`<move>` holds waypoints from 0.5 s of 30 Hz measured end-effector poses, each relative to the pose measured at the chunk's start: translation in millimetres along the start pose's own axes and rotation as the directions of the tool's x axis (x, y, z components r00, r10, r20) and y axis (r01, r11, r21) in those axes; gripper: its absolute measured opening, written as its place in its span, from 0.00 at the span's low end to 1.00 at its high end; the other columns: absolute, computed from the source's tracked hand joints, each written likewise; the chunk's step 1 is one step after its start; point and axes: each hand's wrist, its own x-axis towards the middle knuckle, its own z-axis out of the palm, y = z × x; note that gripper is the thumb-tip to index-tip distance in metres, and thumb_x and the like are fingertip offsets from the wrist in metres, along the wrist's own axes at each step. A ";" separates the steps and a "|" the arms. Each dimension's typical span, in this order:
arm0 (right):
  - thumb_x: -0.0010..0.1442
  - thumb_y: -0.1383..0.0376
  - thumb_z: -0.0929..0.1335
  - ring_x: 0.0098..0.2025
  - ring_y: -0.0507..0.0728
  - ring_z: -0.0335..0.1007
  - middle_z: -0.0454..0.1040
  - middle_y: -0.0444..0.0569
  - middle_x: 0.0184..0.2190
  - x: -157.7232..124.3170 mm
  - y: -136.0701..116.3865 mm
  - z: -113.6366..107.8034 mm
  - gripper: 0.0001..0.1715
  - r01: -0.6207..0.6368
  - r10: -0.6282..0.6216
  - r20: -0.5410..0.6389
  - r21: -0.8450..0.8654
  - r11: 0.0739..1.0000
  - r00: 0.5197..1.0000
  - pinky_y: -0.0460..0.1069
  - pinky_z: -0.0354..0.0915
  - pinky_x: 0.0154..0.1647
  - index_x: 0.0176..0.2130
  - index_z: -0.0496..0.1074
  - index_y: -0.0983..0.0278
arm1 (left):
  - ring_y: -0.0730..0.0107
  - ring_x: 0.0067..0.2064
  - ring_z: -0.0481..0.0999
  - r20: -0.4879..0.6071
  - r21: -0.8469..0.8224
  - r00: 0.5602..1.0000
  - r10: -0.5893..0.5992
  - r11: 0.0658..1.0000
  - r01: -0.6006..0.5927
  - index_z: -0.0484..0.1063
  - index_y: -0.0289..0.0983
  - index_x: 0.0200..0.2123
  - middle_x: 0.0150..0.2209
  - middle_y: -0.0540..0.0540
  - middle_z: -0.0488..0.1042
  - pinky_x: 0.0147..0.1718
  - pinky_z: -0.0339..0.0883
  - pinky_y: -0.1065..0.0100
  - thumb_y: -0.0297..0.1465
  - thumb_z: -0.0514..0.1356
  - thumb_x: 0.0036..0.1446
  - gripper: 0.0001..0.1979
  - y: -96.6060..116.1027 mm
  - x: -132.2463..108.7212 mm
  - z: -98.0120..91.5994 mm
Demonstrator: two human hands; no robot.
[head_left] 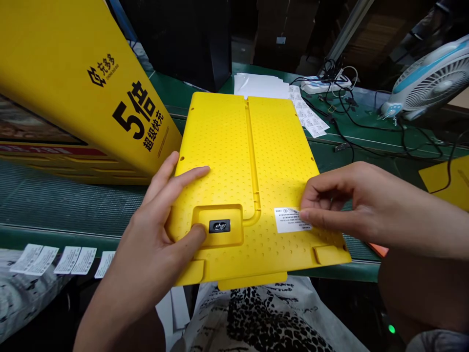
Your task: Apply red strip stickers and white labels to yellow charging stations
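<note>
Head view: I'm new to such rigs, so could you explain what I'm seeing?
No machine here: someone works bare-handed, filmed from a camera on their own head that looks forward and down. The left hand lies spread over the left side of a yellow panel with a black socket. The right hand has its thumb at the right edge of a white label on the panel; whether it grips the label is unclear. On the green surface beyond are paper sheets, a power strip and a fan.
</note>
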 end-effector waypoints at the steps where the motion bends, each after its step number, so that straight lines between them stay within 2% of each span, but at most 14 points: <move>1: 0.57 0.66 0.69 0.22 0.49 0.63 0.71 0.43 0.21 -0.1 0.8 1.1 0.09 -0.023 0.022 0.012 0.049 0.999 1.000 0.43 0.58 0.19 0.25 0.74 0.63 | 0.49 0.74 0.49 -0.002 -0.001 1.000 0.000 1.000 0.000 0.68 0.58 0.61 0.74 0.61 0.48 0.72 0.48 0.44 0.37 0.61 0.53 0.31 0.2 0.4 0.1; 5: 0.57 0.68 0.69 0.24 0.49 0.62 0.70 0.43 0.22 0.1 4.9 1.5 0.07 -0.020 0.015 0.039 0.142 0.990 0.999 0.43 0.56 0.19 0.27 0.75 0.64 | 0.46 0.74 0.50 0.007 -0.001 1.000 -0.020 1.000 0.020 0.69 0.54 0.61 0.74 0.59 0.48 0.72 0.51 0.45 0.36 0.61 0.51 0.31 3.1 1.7 -0.1; 11: 0.54 0.69 0.71 0.22 0.48 0.63 0.71 0.42 0.20 2.1 7.8 -0.3 0.07 0.018 -0.016 -0.043 0.045 0.999 0.999 0.43 0.58 0.18 0.25 0.75 0.64 | 0.51 0.74 0.51 -0.010 -0.013 1.000 0.012 1.000 -0.013 0.68 0.55 0.61 0.74 0.60 0.48 0.72 0.51 0.47 0.32 0.61 0.51 0.31 0.7 0.6 0.9; 15: 0.53 0.68 0.72 0.21 0.48 0.63 0.71 0.43 0.19 1.6 6.5 -1.5 0.04 0.028 -0.027 -0.039 0.007 1.000 0.999 0.42 0.58 0.17 0.27 0.77 0.64 | 0.52 0.74 0.51 -0.022 0.000 0.999 0.028 1.000 -0.028 0.68 0.56 0.61 0.73 0.61 0.49 0.72 0.51 0.48 0.31 0.61 0.53 0.31 -1.5 -0.1 1.8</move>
